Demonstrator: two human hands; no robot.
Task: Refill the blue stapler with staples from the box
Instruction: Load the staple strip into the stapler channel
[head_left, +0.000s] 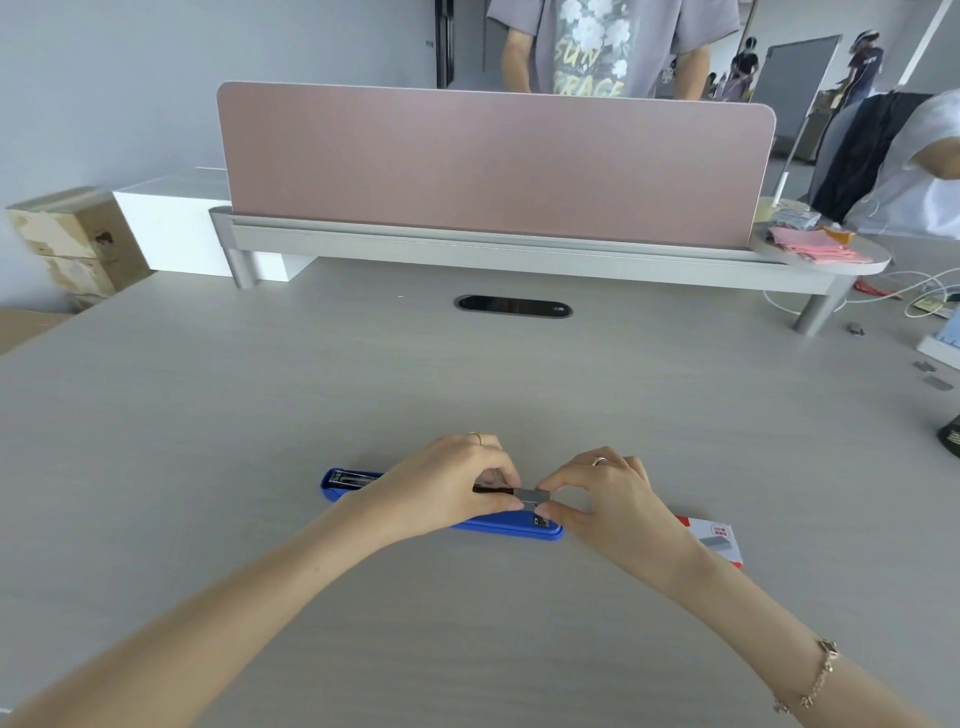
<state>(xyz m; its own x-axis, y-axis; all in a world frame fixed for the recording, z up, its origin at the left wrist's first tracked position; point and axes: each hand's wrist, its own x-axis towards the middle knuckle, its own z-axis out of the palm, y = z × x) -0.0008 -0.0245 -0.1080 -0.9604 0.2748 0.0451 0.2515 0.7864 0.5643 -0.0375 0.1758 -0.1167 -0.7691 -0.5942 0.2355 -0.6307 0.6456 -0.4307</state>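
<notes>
The blue stapler (498, 526) lies opened flat on the desk, its far end (343, 480) showing a metal part. Over its middle my left hand (447, 488) and my right hand (613, 501) meet, both pinching a grey strip of staples (535, 496) just above the stapler's channel. The red-and-white staple box (719, 538) lies on the desk to the right, partly hidden behind my right wrist.
A pink divider (493, 161) on a grey shelf (519, 254) runs across the back of the desk, with a black cable port (513, 306) in front. Loose staple strips (930, 374) and cables (919, 296) lie at the far right. A person stands behind the divider.
</notes>
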